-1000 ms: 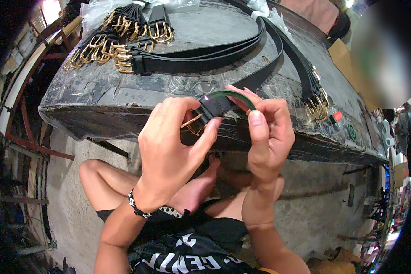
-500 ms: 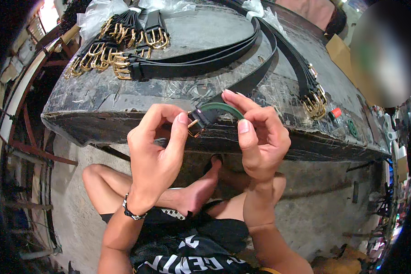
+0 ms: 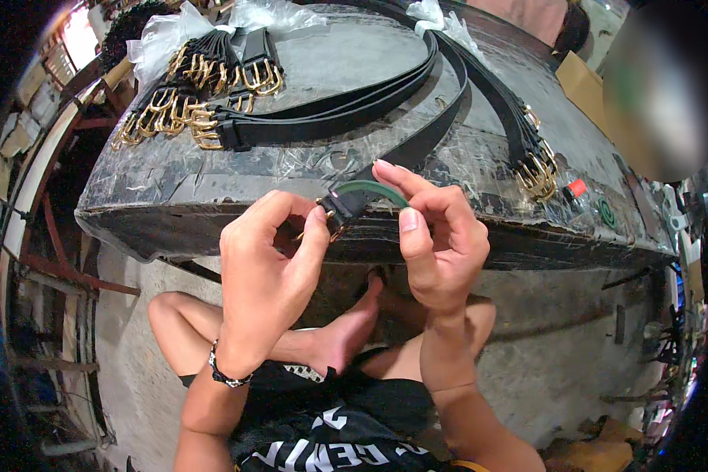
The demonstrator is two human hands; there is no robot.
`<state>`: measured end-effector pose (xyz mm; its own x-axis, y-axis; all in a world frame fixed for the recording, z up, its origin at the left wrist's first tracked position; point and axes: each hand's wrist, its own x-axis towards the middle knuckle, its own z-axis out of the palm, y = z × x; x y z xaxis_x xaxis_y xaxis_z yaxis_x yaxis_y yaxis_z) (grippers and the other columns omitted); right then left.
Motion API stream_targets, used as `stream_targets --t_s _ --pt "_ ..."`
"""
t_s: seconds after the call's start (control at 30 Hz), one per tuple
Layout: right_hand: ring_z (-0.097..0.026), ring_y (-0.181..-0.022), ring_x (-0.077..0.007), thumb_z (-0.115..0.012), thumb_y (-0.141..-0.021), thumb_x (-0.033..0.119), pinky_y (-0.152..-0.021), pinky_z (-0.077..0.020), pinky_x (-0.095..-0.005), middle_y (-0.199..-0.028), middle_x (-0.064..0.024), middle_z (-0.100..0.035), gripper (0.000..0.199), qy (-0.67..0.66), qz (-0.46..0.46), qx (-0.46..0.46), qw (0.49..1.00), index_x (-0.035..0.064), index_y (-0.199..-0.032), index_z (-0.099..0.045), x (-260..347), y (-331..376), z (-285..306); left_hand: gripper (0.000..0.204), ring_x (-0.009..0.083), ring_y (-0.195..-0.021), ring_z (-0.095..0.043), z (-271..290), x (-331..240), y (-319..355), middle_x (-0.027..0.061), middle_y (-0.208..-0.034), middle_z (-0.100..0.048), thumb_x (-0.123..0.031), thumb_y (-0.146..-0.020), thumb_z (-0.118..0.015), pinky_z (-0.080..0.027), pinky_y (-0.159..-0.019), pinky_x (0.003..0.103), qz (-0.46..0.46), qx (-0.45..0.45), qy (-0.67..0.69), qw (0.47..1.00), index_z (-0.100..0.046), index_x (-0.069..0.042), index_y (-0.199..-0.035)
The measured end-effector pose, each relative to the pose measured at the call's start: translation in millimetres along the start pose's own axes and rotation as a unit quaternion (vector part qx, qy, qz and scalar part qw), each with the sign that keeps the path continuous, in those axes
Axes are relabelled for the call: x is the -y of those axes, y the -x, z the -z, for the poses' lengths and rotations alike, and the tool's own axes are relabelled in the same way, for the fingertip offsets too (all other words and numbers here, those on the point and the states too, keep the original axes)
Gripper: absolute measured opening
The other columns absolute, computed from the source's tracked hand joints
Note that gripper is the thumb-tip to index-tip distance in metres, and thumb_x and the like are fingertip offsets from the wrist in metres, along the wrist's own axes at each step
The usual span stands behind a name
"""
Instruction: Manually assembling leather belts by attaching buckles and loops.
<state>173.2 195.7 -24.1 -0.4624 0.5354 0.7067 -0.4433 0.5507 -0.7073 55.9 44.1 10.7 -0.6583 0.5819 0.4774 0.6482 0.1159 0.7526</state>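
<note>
A black belt (image 3: 426, 143) runs from the table down to the space between my hands. My left hand (image 3: 267, 263) pinches the belt's gold buckle (image 3: 332, 223) between thumb and forefinger, partly covering it. With thumb and fingers, my right hand (image 3: 442, 244) grips the free end of a bent green strip (image 3: 363, 187). The strip arches up from the black loop by the buckle over to the right fingertips. Both hands are in front of the table's near edge, above my crossed legs.
Several black belts with gold buckles (image 3: 204, 126) lie at the table's left. Another bundle (image 3: 536, 179) hangs toward its right front. Beside it are a small red-capped item (image 3: 576, 189) and a green coil (image 3: 606, 211). Clear plastic wrap (image 3: 165, 41) covers the far ends; a cardboard box (image 3: 584, 90) stands at right.
The view has shifted slightly. My left thumb and forefinger now cover more of the buckle, which has turned a little. The right hand keeps its grip on the green strip.
</note>
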Motion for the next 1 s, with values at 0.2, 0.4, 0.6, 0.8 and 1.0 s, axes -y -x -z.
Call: stream_targets --t_s 0.2,0.4,0.6,0.8,1.0 --pt "-0.073 -0.117 -0.0317 -0.064 -0.095 0.004 -0.107 -0.0526 -0.0420 -0.124 -0.0225 -0.075 0.008 0.009 0.011 0.005 1.000 -0.0022 -0.100 -0.062 0 1 -1 0.017 0.0219 -0.064 -0.063 2 -5 0 0.0119 -0.076 -0.065 -0.010 -0.091 -0.077 -0.049 -0.059 0.034 0.013 0.009 0.003 1.000 -0.065 0.001 -0.088" --pt "-0.074 -0.116 -0.0289 -0.062 -0.098 0.004 -0.100 -0.0568 -0.0373 -0.125 -0.0248 -0.074 0.009 -0.040 -0.015 -0.018 0.999 -0.0038 -0.103 -0.061 0 1 -3 0.036 0.0240 -0.070 -0.058 -5 -5 -5 0.0104 -0.079 -0.058 -0.013 -0.081 -0.089 -0.049 -0.064 0.035 -0.119 0.020 -0.173 0.978 -0.057 0.000 -0.088" --pt "-0.074 -0.114 -0.0262 -0.062 -0.097 0.003 -0.099 -0.0570 -0.0356 -0.125 -0.0229 -0.074 0.011 -0.003 -0.001 -0.008 1.000 -0.0043 -0.105 -0.063 0 2 -4 0.028 0.0344 -0.083 -0.060 -7 -18 1 0.0139 -0.088 -0.060 -0.012 -0.084 -0.082 -0.050 -0.071 0.044 -0.104 0.000 -0.172 0.980 -0.058 -0.003 -0.095" --pt "-0.071 -0.114 -0.0250 -0.056 -0.103 0.005 -0.098 -0.0552 -0.0345 -0.125 -0.0319 -0.071 0.009 -0.033 -0.056 0.006 0.998 -0.0039 -0.102 -0.055 11 1 -3 0.015 0.0324 -0.080 -0.061 -10 -4 3 0.0135 -0.088 -0.061 -0.001 -0.087 -0.076 -0.050 -0.069 0.042 -0.159 -0.038 -0.139 0.977 -0.063 -0.001 -0.093" --pt "-0.076 -0.105 -0.0259 -0.065 -0.094 0.002 -0.091 -0.0589 -0.0353 -0.124 -0.0205 -0.075 0.009 0.003 0.010 -0.024 1.000 -0.0026 -0.102 -0.064 -2 3 -6 0.006 0.0197 -0.075 -0.071 3 1 3 0.0134 -0.086 -0.073 -0.002 -0.099 -0.070 -0.055 -0.070 0.031 -0.095 -0.005 -0.038 0.995 -0.066 0.003 -0.099"
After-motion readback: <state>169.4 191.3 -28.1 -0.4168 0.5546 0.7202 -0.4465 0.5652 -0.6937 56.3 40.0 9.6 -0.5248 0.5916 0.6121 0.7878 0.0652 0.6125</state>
